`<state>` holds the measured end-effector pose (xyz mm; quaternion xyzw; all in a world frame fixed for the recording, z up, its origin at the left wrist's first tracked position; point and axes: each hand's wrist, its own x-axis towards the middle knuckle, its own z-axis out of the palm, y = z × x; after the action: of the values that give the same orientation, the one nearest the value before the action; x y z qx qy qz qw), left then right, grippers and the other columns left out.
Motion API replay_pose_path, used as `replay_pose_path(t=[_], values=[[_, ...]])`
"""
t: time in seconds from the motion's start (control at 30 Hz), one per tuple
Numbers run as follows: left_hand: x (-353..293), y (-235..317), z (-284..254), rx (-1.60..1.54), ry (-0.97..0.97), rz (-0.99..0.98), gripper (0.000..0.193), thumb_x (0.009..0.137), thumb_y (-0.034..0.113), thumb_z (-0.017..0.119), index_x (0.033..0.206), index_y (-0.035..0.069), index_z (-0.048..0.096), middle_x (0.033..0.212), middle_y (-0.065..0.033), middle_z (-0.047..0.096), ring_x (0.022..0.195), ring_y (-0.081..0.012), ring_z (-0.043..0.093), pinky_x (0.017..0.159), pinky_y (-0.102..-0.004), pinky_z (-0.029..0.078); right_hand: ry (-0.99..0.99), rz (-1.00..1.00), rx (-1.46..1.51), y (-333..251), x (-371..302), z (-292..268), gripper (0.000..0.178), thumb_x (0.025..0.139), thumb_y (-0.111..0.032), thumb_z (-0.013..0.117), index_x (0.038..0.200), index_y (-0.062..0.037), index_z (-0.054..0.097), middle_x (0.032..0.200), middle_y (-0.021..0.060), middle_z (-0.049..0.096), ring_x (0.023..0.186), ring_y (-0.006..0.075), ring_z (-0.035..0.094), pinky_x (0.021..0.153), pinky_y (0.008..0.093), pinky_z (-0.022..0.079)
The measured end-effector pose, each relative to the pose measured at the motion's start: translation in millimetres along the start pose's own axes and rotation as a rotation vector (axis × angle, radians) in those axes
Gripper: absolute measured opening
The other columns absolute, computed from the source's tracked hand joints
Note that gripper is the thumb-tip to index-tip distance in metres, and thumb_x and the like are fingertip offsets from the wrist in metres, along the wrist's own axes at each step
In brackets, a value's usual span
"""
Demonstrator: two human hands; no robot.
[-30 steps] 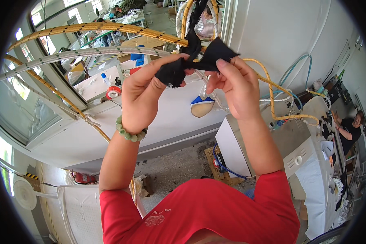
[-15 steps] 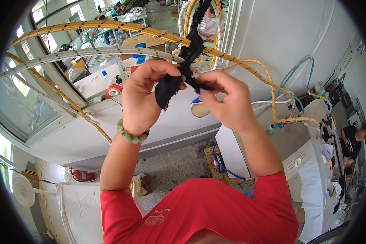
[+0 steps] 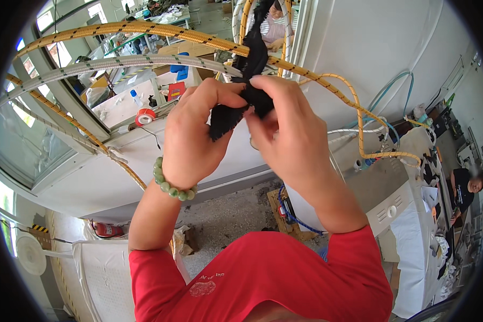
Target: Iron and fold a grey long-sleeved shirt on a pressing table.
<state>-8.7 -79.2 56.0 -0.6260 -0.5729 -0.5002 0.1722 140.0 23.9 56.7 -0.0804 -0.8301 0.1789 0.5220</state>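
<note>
Black cloth [image 3: 258, 98] is pinched by left hand [image 3: 197, 129] and right hand [image 3: 292, 131].

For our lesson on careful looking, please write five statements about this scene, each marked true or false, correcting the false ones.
1. The left hand and right hand both have fingers on the black cloth. True.
2. Green beads circle the right wrist. False: the bracelet is on the left wrist.
3. The yellow braided hose is flecked with black. True.
4. The person wears long blue sleeves. False: the red shirt has short sleeves.
5. A red fire extinguisher shows toward the picture's lower left. True.
</note>
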Motion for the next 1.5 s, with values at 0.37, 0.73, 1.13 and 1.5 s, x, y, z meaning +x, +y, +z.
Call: replay_pose_path(t=[0.37,0.73,1.13,1.5], values=[[2,-8,-8,-0.382,-0.008,-0.229,0.016,0.095,-0.003,0.069,0.103,0.002,0.056,0.107,-0.0113,0.075,0.094,-0.0157,0.068,0.086,-0.0278,0.052,0.049,0.027,0.251,29,17,-6,0.016,0.093,0.006,0.069,0.109,0.0013,0.068,0.091,0.0017,0.069,0.078,0.0069,0.062,0.07,0.022,0.051],[5,4,-8,-0.624,0.02,-0.298,0.015,0.098,-0.008,0.063,0.106,0.0,0.053,0.116,-0.0125,0.072,0.102,-0.0127,0.065,0.09,-0.0276,0.053,0.077,-0.11,0.254,46,4,8,0.017,0.088,0.008,0.073,0.103,0.0002,0.071,0.089,0.0052,0.067,0.074,0.01,0.061,0.067,0.0229,0.05],[-2,-5,-3,-0.814,-0.023,-0.36,0.024,0.094,-0.014,0.061,0.116,-0.004,0.063,0.126,-0.0147,0.066,0.109,-0.0158,0.068,0.094,-0.0285,0.056,0.016,-0.243,0.134,47,2,15,0.036,0.075,0.01,0.076,0.109,0.0001,0.07,0.098,0.0095,0.066,0.079,0.0198,0.067,0.069,0.0307,0.054],[-6,3,24,-0.459,0.187,-0.337,0.024,0.089,-0.011,0.07,0.111,-0.001,0.068,0.11,-0.0063,0.073,0.09,-0.0128,0.073,0.075,-0.0262,0.061,0.047,-0.294,0.106,45,0,17,0.025,0.086,0.0,0.075,0.11,0.0015,0.069,0.1,0.012,0.068,0.08,0.0245,0.069,0.073,0.0309,0.055]])
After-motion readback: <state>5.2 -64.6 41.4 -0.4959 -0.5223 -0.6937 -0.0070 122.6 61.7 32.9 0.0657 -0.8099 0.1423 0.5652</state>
